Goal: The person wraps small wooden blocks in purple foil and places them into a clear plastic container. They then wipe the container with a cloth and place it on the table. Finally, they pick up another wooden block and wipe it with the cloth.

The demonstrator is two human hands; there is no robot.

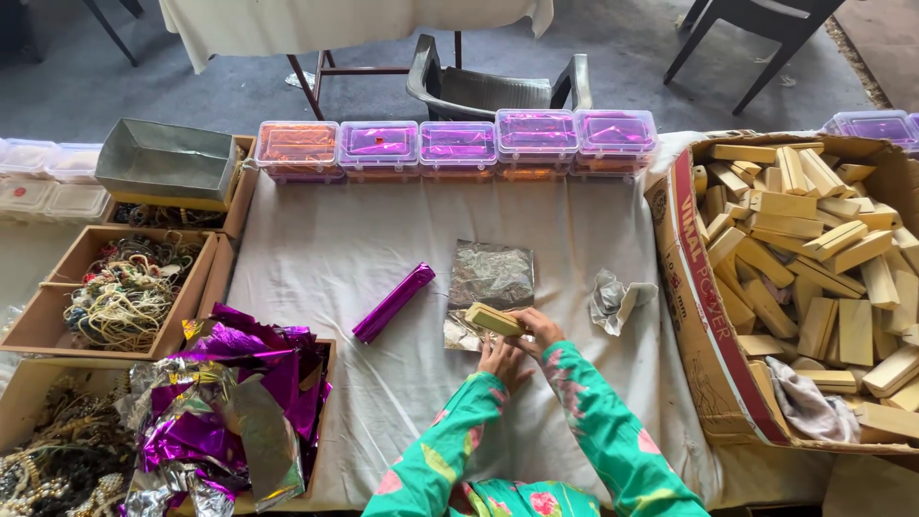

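Hands: low centre of the frame, both meet at one wooden block (494, 319); the right hand (539, 328) grips its near end, the left hand (500, 361) rests curled just beneath it, and I cannot tell whether it grips anything.
Block in hand: bare wood, lying on the near edge of a silver foil sheet (491, 278) spread on the bench (335, 258); by my reckoning the wrapping of this one has barely begun.
Done so far: one purple-wrapped stick (393, 303) lies just left of the sheet, finished, it seems.
Scrap: one crumpled silver foil wad (613, 299) to the right of the sheet.
Foil stock: lower left, a box of loose purple and silver foil (230, 402), too tangled to count.
Left to do: the cardboard carton (708, 316) at right holds dozens of bare blocks, more than I can count.
Left side: two open trays of tangled cords (129, 287).
Far edge: five lidded plastic boxes (458, 146) in a row, one orange inside, four purple.
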